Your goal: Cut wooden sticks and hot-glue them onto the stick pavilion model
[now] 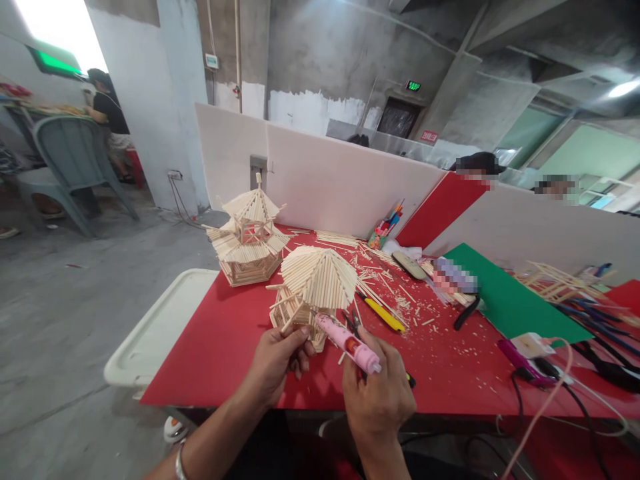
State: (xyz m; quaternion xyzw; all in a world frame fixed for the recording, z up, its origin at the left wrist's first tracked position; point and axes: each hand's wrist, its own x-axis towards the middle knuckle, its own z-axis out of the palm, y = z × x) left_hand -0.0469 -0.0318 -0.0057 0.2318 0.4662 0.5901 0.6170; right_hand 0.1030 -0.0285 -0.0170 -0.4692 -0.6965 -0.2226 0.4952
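A small pavilion model (320, 277) made of pale wooden sticks stands near the front of the red table, its ribbed roof fanning out on top. My left hand (285, 357) is closed at its lower front edge, thumb and fingers pinching the stick work there. In my right hand (377, 393) is a pink glue gun (345, 340), shaped like a thick pen, gripped with its front end pointing at the model just under the roof. Whether that tip touches the sticks I cannot tell. Behind to the left stands a taller two-roofed stick pavilion (253, 237).
A yellow utility knife (383, 315) lies right of the model among loose sticks and scraps. Farther right are a green board (520, 293), a purple power strip (527, 363) with cables, and a pen holder (383, 233). A white partition (340, 180) bounds the back.
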